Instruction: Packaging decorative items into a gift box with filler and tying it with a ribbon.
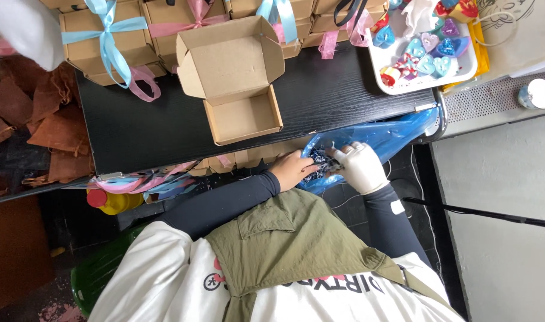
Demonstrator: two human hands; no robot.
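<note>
Both my hands are down in a blue plastic bag [384, 136] that hangs at the near edge of the black table [147, 128]. My bare left hand [294, 169] grips a bunch of dark blue shredded filling [319, 162] inside the bag. My right hand [361, 167], in a white glove, is closed on the same filling from the right side. An open brown cardboard box [241, 113] with its lid flipped back stands on the table just above my hands; it looks empty.
Closed cardboard boxes tied with blue ribbon [107, 37] and pink ribbon [189, 25] line the far edge. A white tray [384, 76] of colourful heart-shaped pieces [430, 50] sits at the right. Brown pouches [52, 128] lie left; a yellow bottle [114, 203] stands below the table.
</note>
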